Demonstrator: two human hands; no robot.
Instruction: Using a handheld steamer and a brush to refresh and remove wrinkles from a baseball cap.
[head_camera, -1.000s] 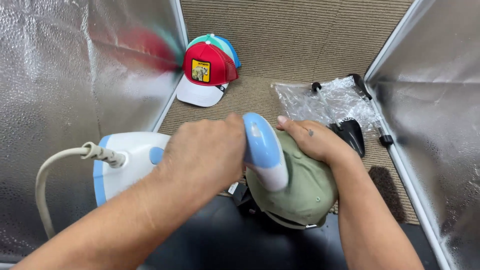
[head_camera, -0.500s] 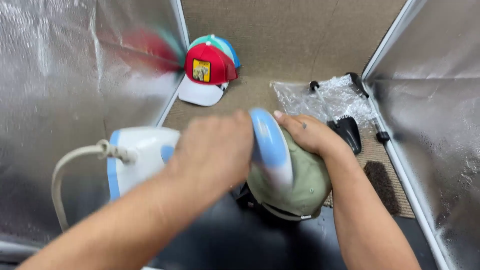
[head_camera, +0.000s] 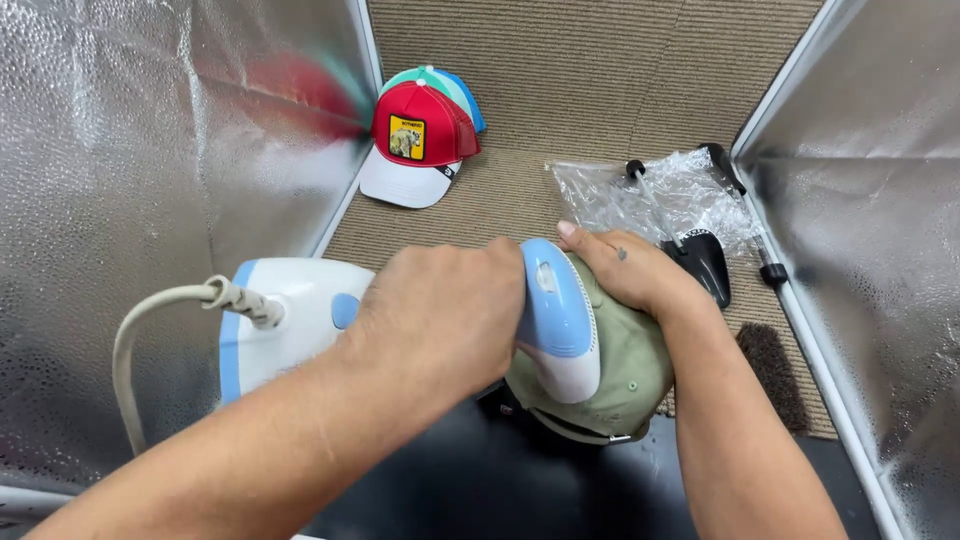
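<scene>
Wrapped tight around the handle, the left hand (head_camera: 440, 315) keeps a full grip on the white and pale-blue plastic handheld steam iron (head_camera: 400, 315), fingers curled shut over it. The iron's rounded head, blue on top and white with fine slits below, presses onto the olive-green cotton cap (head_camera: 615, 360). The right hand (head_camera: 630, 270) lies on the far side of that cap, palm down and fingers together, its fingertips touching the cap's crown just beside the iron's head; it cups the cloth rather than pinching it.

The olive-green cap sits domed over a dark form at the near edge of the black counter (head_camera: 480, 480); 1 small eyelet and a buckle strap at its lower rim are visible. 1 thick grey-white cord (head_camera: 150, 320) with a ribbed collar leaves the iron's back end, to the left of the cap.

Behind the cap, on ribbed tan carpet-like matting (head_camera: 600, 80), lies 1 stack of trucker caps (head_camera: 425, 130): the top 1 is red with a white brim and a yellow patch, with teal and blue edges of others beneath; how many lie under it cannot be told. Right of the olive cap lies 1 crinkled clear plastic bag (head_camera: 665, 190), 1 glossy black shoe-shaped piece (head_camera: 705, 265) and 1 dark bristly brush (head_camera: 775, 370). 2 dimpled silver foil panels (head_camera: 150, 150) wall the space, 1 on each side of the cap.
</scene>
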